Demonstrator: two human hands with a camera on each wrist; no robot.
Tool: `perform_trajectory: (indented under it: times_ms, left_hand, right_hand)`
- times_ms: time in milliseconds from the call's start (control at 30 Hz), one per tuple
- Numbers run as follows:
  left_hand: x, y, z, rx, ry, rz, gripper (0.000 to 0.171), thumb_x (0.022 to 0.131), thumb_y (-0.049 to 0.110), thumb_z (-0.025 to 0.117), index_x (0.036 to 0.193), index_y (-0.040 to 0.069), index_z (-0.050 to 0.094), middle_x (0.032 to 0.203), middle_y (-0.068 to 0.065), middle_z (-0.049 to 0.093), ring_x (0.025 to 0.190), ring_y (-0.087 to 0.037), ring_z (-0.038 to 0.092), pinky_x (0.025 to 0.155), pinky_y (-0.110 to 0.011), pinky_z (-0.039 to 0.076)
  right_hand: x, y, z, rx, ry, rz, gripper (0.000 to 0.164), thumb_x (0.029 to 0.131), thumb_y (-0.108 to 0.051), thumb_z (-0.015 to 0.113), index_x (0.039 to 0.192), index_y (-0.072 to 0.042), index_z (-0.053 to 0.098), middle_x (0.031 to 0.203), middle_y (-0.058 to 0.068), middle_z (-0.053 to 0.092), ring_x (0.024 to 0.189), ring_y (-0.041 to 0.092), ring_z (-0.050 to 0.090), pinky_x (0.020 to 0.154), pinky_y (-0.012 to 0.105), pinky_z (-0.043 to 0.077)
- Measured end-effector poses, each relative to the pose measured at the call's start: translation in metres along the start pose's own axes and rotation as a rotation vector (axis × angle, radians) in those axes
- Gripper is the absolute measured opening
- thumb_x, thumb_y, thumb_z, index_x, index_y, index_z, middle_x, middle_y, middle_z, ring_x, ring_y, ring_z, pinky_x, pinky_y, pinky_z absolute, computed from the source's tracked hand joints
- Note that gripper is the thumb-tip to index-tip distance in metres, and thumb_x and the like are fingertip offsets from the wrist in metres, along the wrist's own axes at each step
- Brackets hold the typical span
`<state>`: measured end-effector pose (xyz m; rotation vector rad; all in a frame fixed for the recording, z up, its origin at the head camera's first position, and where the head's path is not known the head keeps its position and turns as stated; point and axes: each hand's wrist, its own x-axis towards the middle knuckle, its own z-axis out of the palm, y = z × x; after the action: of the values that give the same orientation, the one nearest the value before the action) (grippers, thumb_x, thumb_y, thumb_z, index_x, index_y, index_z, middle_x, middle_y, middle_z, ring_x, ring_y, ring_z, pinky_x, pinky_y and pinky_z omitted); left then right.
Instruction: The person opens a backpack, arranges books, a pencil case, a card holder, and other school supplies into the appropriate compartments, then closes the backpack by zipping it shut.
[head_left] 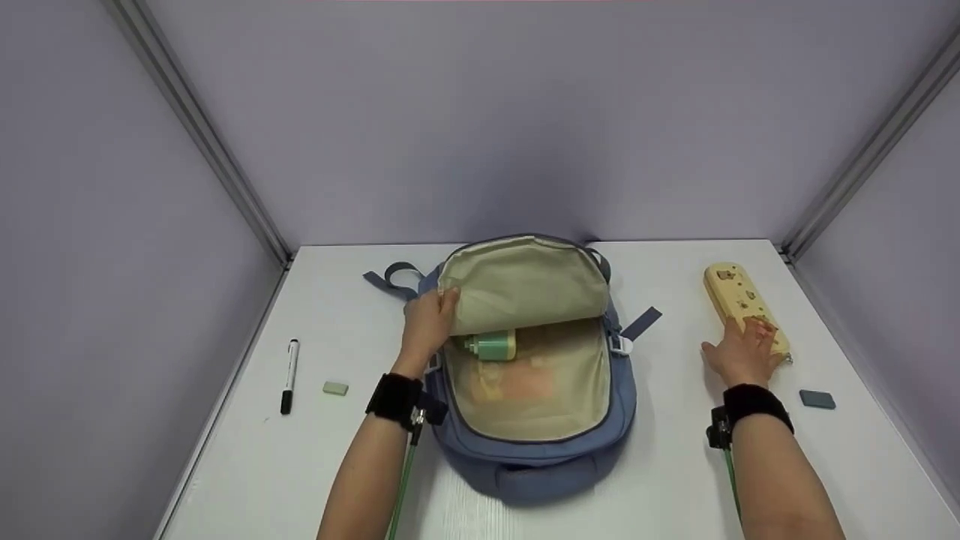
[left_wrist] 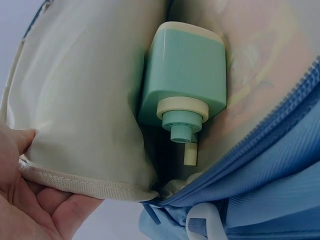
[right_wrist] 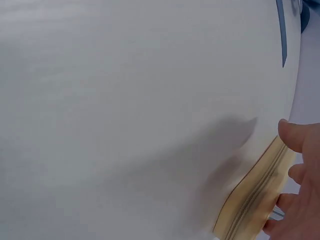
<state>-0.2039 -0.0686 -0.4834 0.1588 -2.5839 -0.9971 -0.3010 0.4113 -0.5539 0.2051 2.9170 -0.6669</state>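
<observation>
A blue backpack [head_left: 540,484] lies unzipped, its cream-lined flap [head_left: 529,281] folded up toward the back. My left hand [head_left: 427,324] pinches that flap's left edge, thumb on the lining and fingers beneath, as the left wrist view shows. Inside sits a mint-green squarish container [left_wrist: 185,65] with cream bands and a narrow spout. Over at the right, my right hand [head_left: 746,358] reaches over the near end of a yellow pencil case [head_left: 731,289] printed with small pictures. Its fingers are spread, fingertips at the case, with the thumb off to the left side.
Left of the backpack lie a white marker [head_left: 292,367] with a black cap and a pale green eraser [head_left: 335,388]. A dark teal block [head_left: 817,399] is near the right edge. Straps [head_left: 641,324] stick out from the bag's sides. Grey walls [head_left: 525,120] enclose the white table [head_left: 247,480].
</observation>
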Motion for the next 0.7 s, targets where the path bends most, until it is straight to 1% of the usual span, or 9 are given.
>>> perform_trajectory:
  times_ms: [133,267,467,567,700]
  left_hand:
    - [-0.001,-0.001,0.0,-0.006,0.003,-0.003,0.05,0.104,0.032,0.049,0.058,0.017,0.036,0.05,0.005,0.031,0.047,-0.016,0.032,0.055,-0.034,0.03]
    - [-0.001,-0.002,-0.001,0.0,-0.003,-0.029,0.049,0.103,0.033,0.049,0.058,0.016,0.039,0.051,0.004,0.035,0.05,-0.019,0.036,0.059,-0.037,0.034]
    - [-0.001,-0.003,-0.002,0.007,-0.01,-0.064,0.048,0.103,0.035,0.049,0.06,0.015,0.043,0.053,0.002,0.041,0.054,-0.021,0.042,0.058,-0.038,0.038]
    - [-0.001,-0.003,0.0,-0.001,-0.013,-0.072,0.047,0.103,0.036,0.05,0.061,0.014,0.044,0.053,0.002,0.042,0.053,-0.021,0.044,0.056,-0.037,0.039]
    - [-0.001,-0.003,0.002,-0.009,-0.003,-0.07,0.047,0.103,0.036,0.051,0.061,0.015,0.044,0.052,0.002,0.043,0.051,-0.019,0.044,0.054,-0.036,0.038]
  right_hand:
    - [-0.001,-0.002,-0.003,-0.028,-0.012,0.009,0.071,0.096,-0.025,0.059,0.15,0.005,0.023,0.15,0.038,0.012,0.137,0.06,0.0,0.103,0.075,0.004]
    - [-0.003,-0.011,-0.002,-0.055,-0.038,0.025,0.068,0.096,-0.025,0.057,0.148,0.006,0.026,0.149,0.037,0.015,0.134,0.061,0.009,0.101,0.075,0.011]
    - [-0.017,-0.028,0.008,-0.107,-0.026,-0.012,0.062,0.094,-0.025,0.058,0.14,0.009,0.036,0.138,0.039,0.028,0.124,0.064,0.023,0.091,0.079,0.024]
    - [-0.027,-0.036,0.013,-0.139,0.009,-0.049,0.058,0.093,-0.024,0.06,0.136,0.01,0.041,0.131,0.041,0.037,0.118,0.066,0.03,0.087,0.08,0.026]
    - [-0.036,-0.038,0.019,-0.148,0.132,-0.12,0.047,0.089,-0.015,0.063,0.126,0.011,0.051,0.117,0.044,0.05,0.104,0.068,0.044,0.089,0.081,0.021]
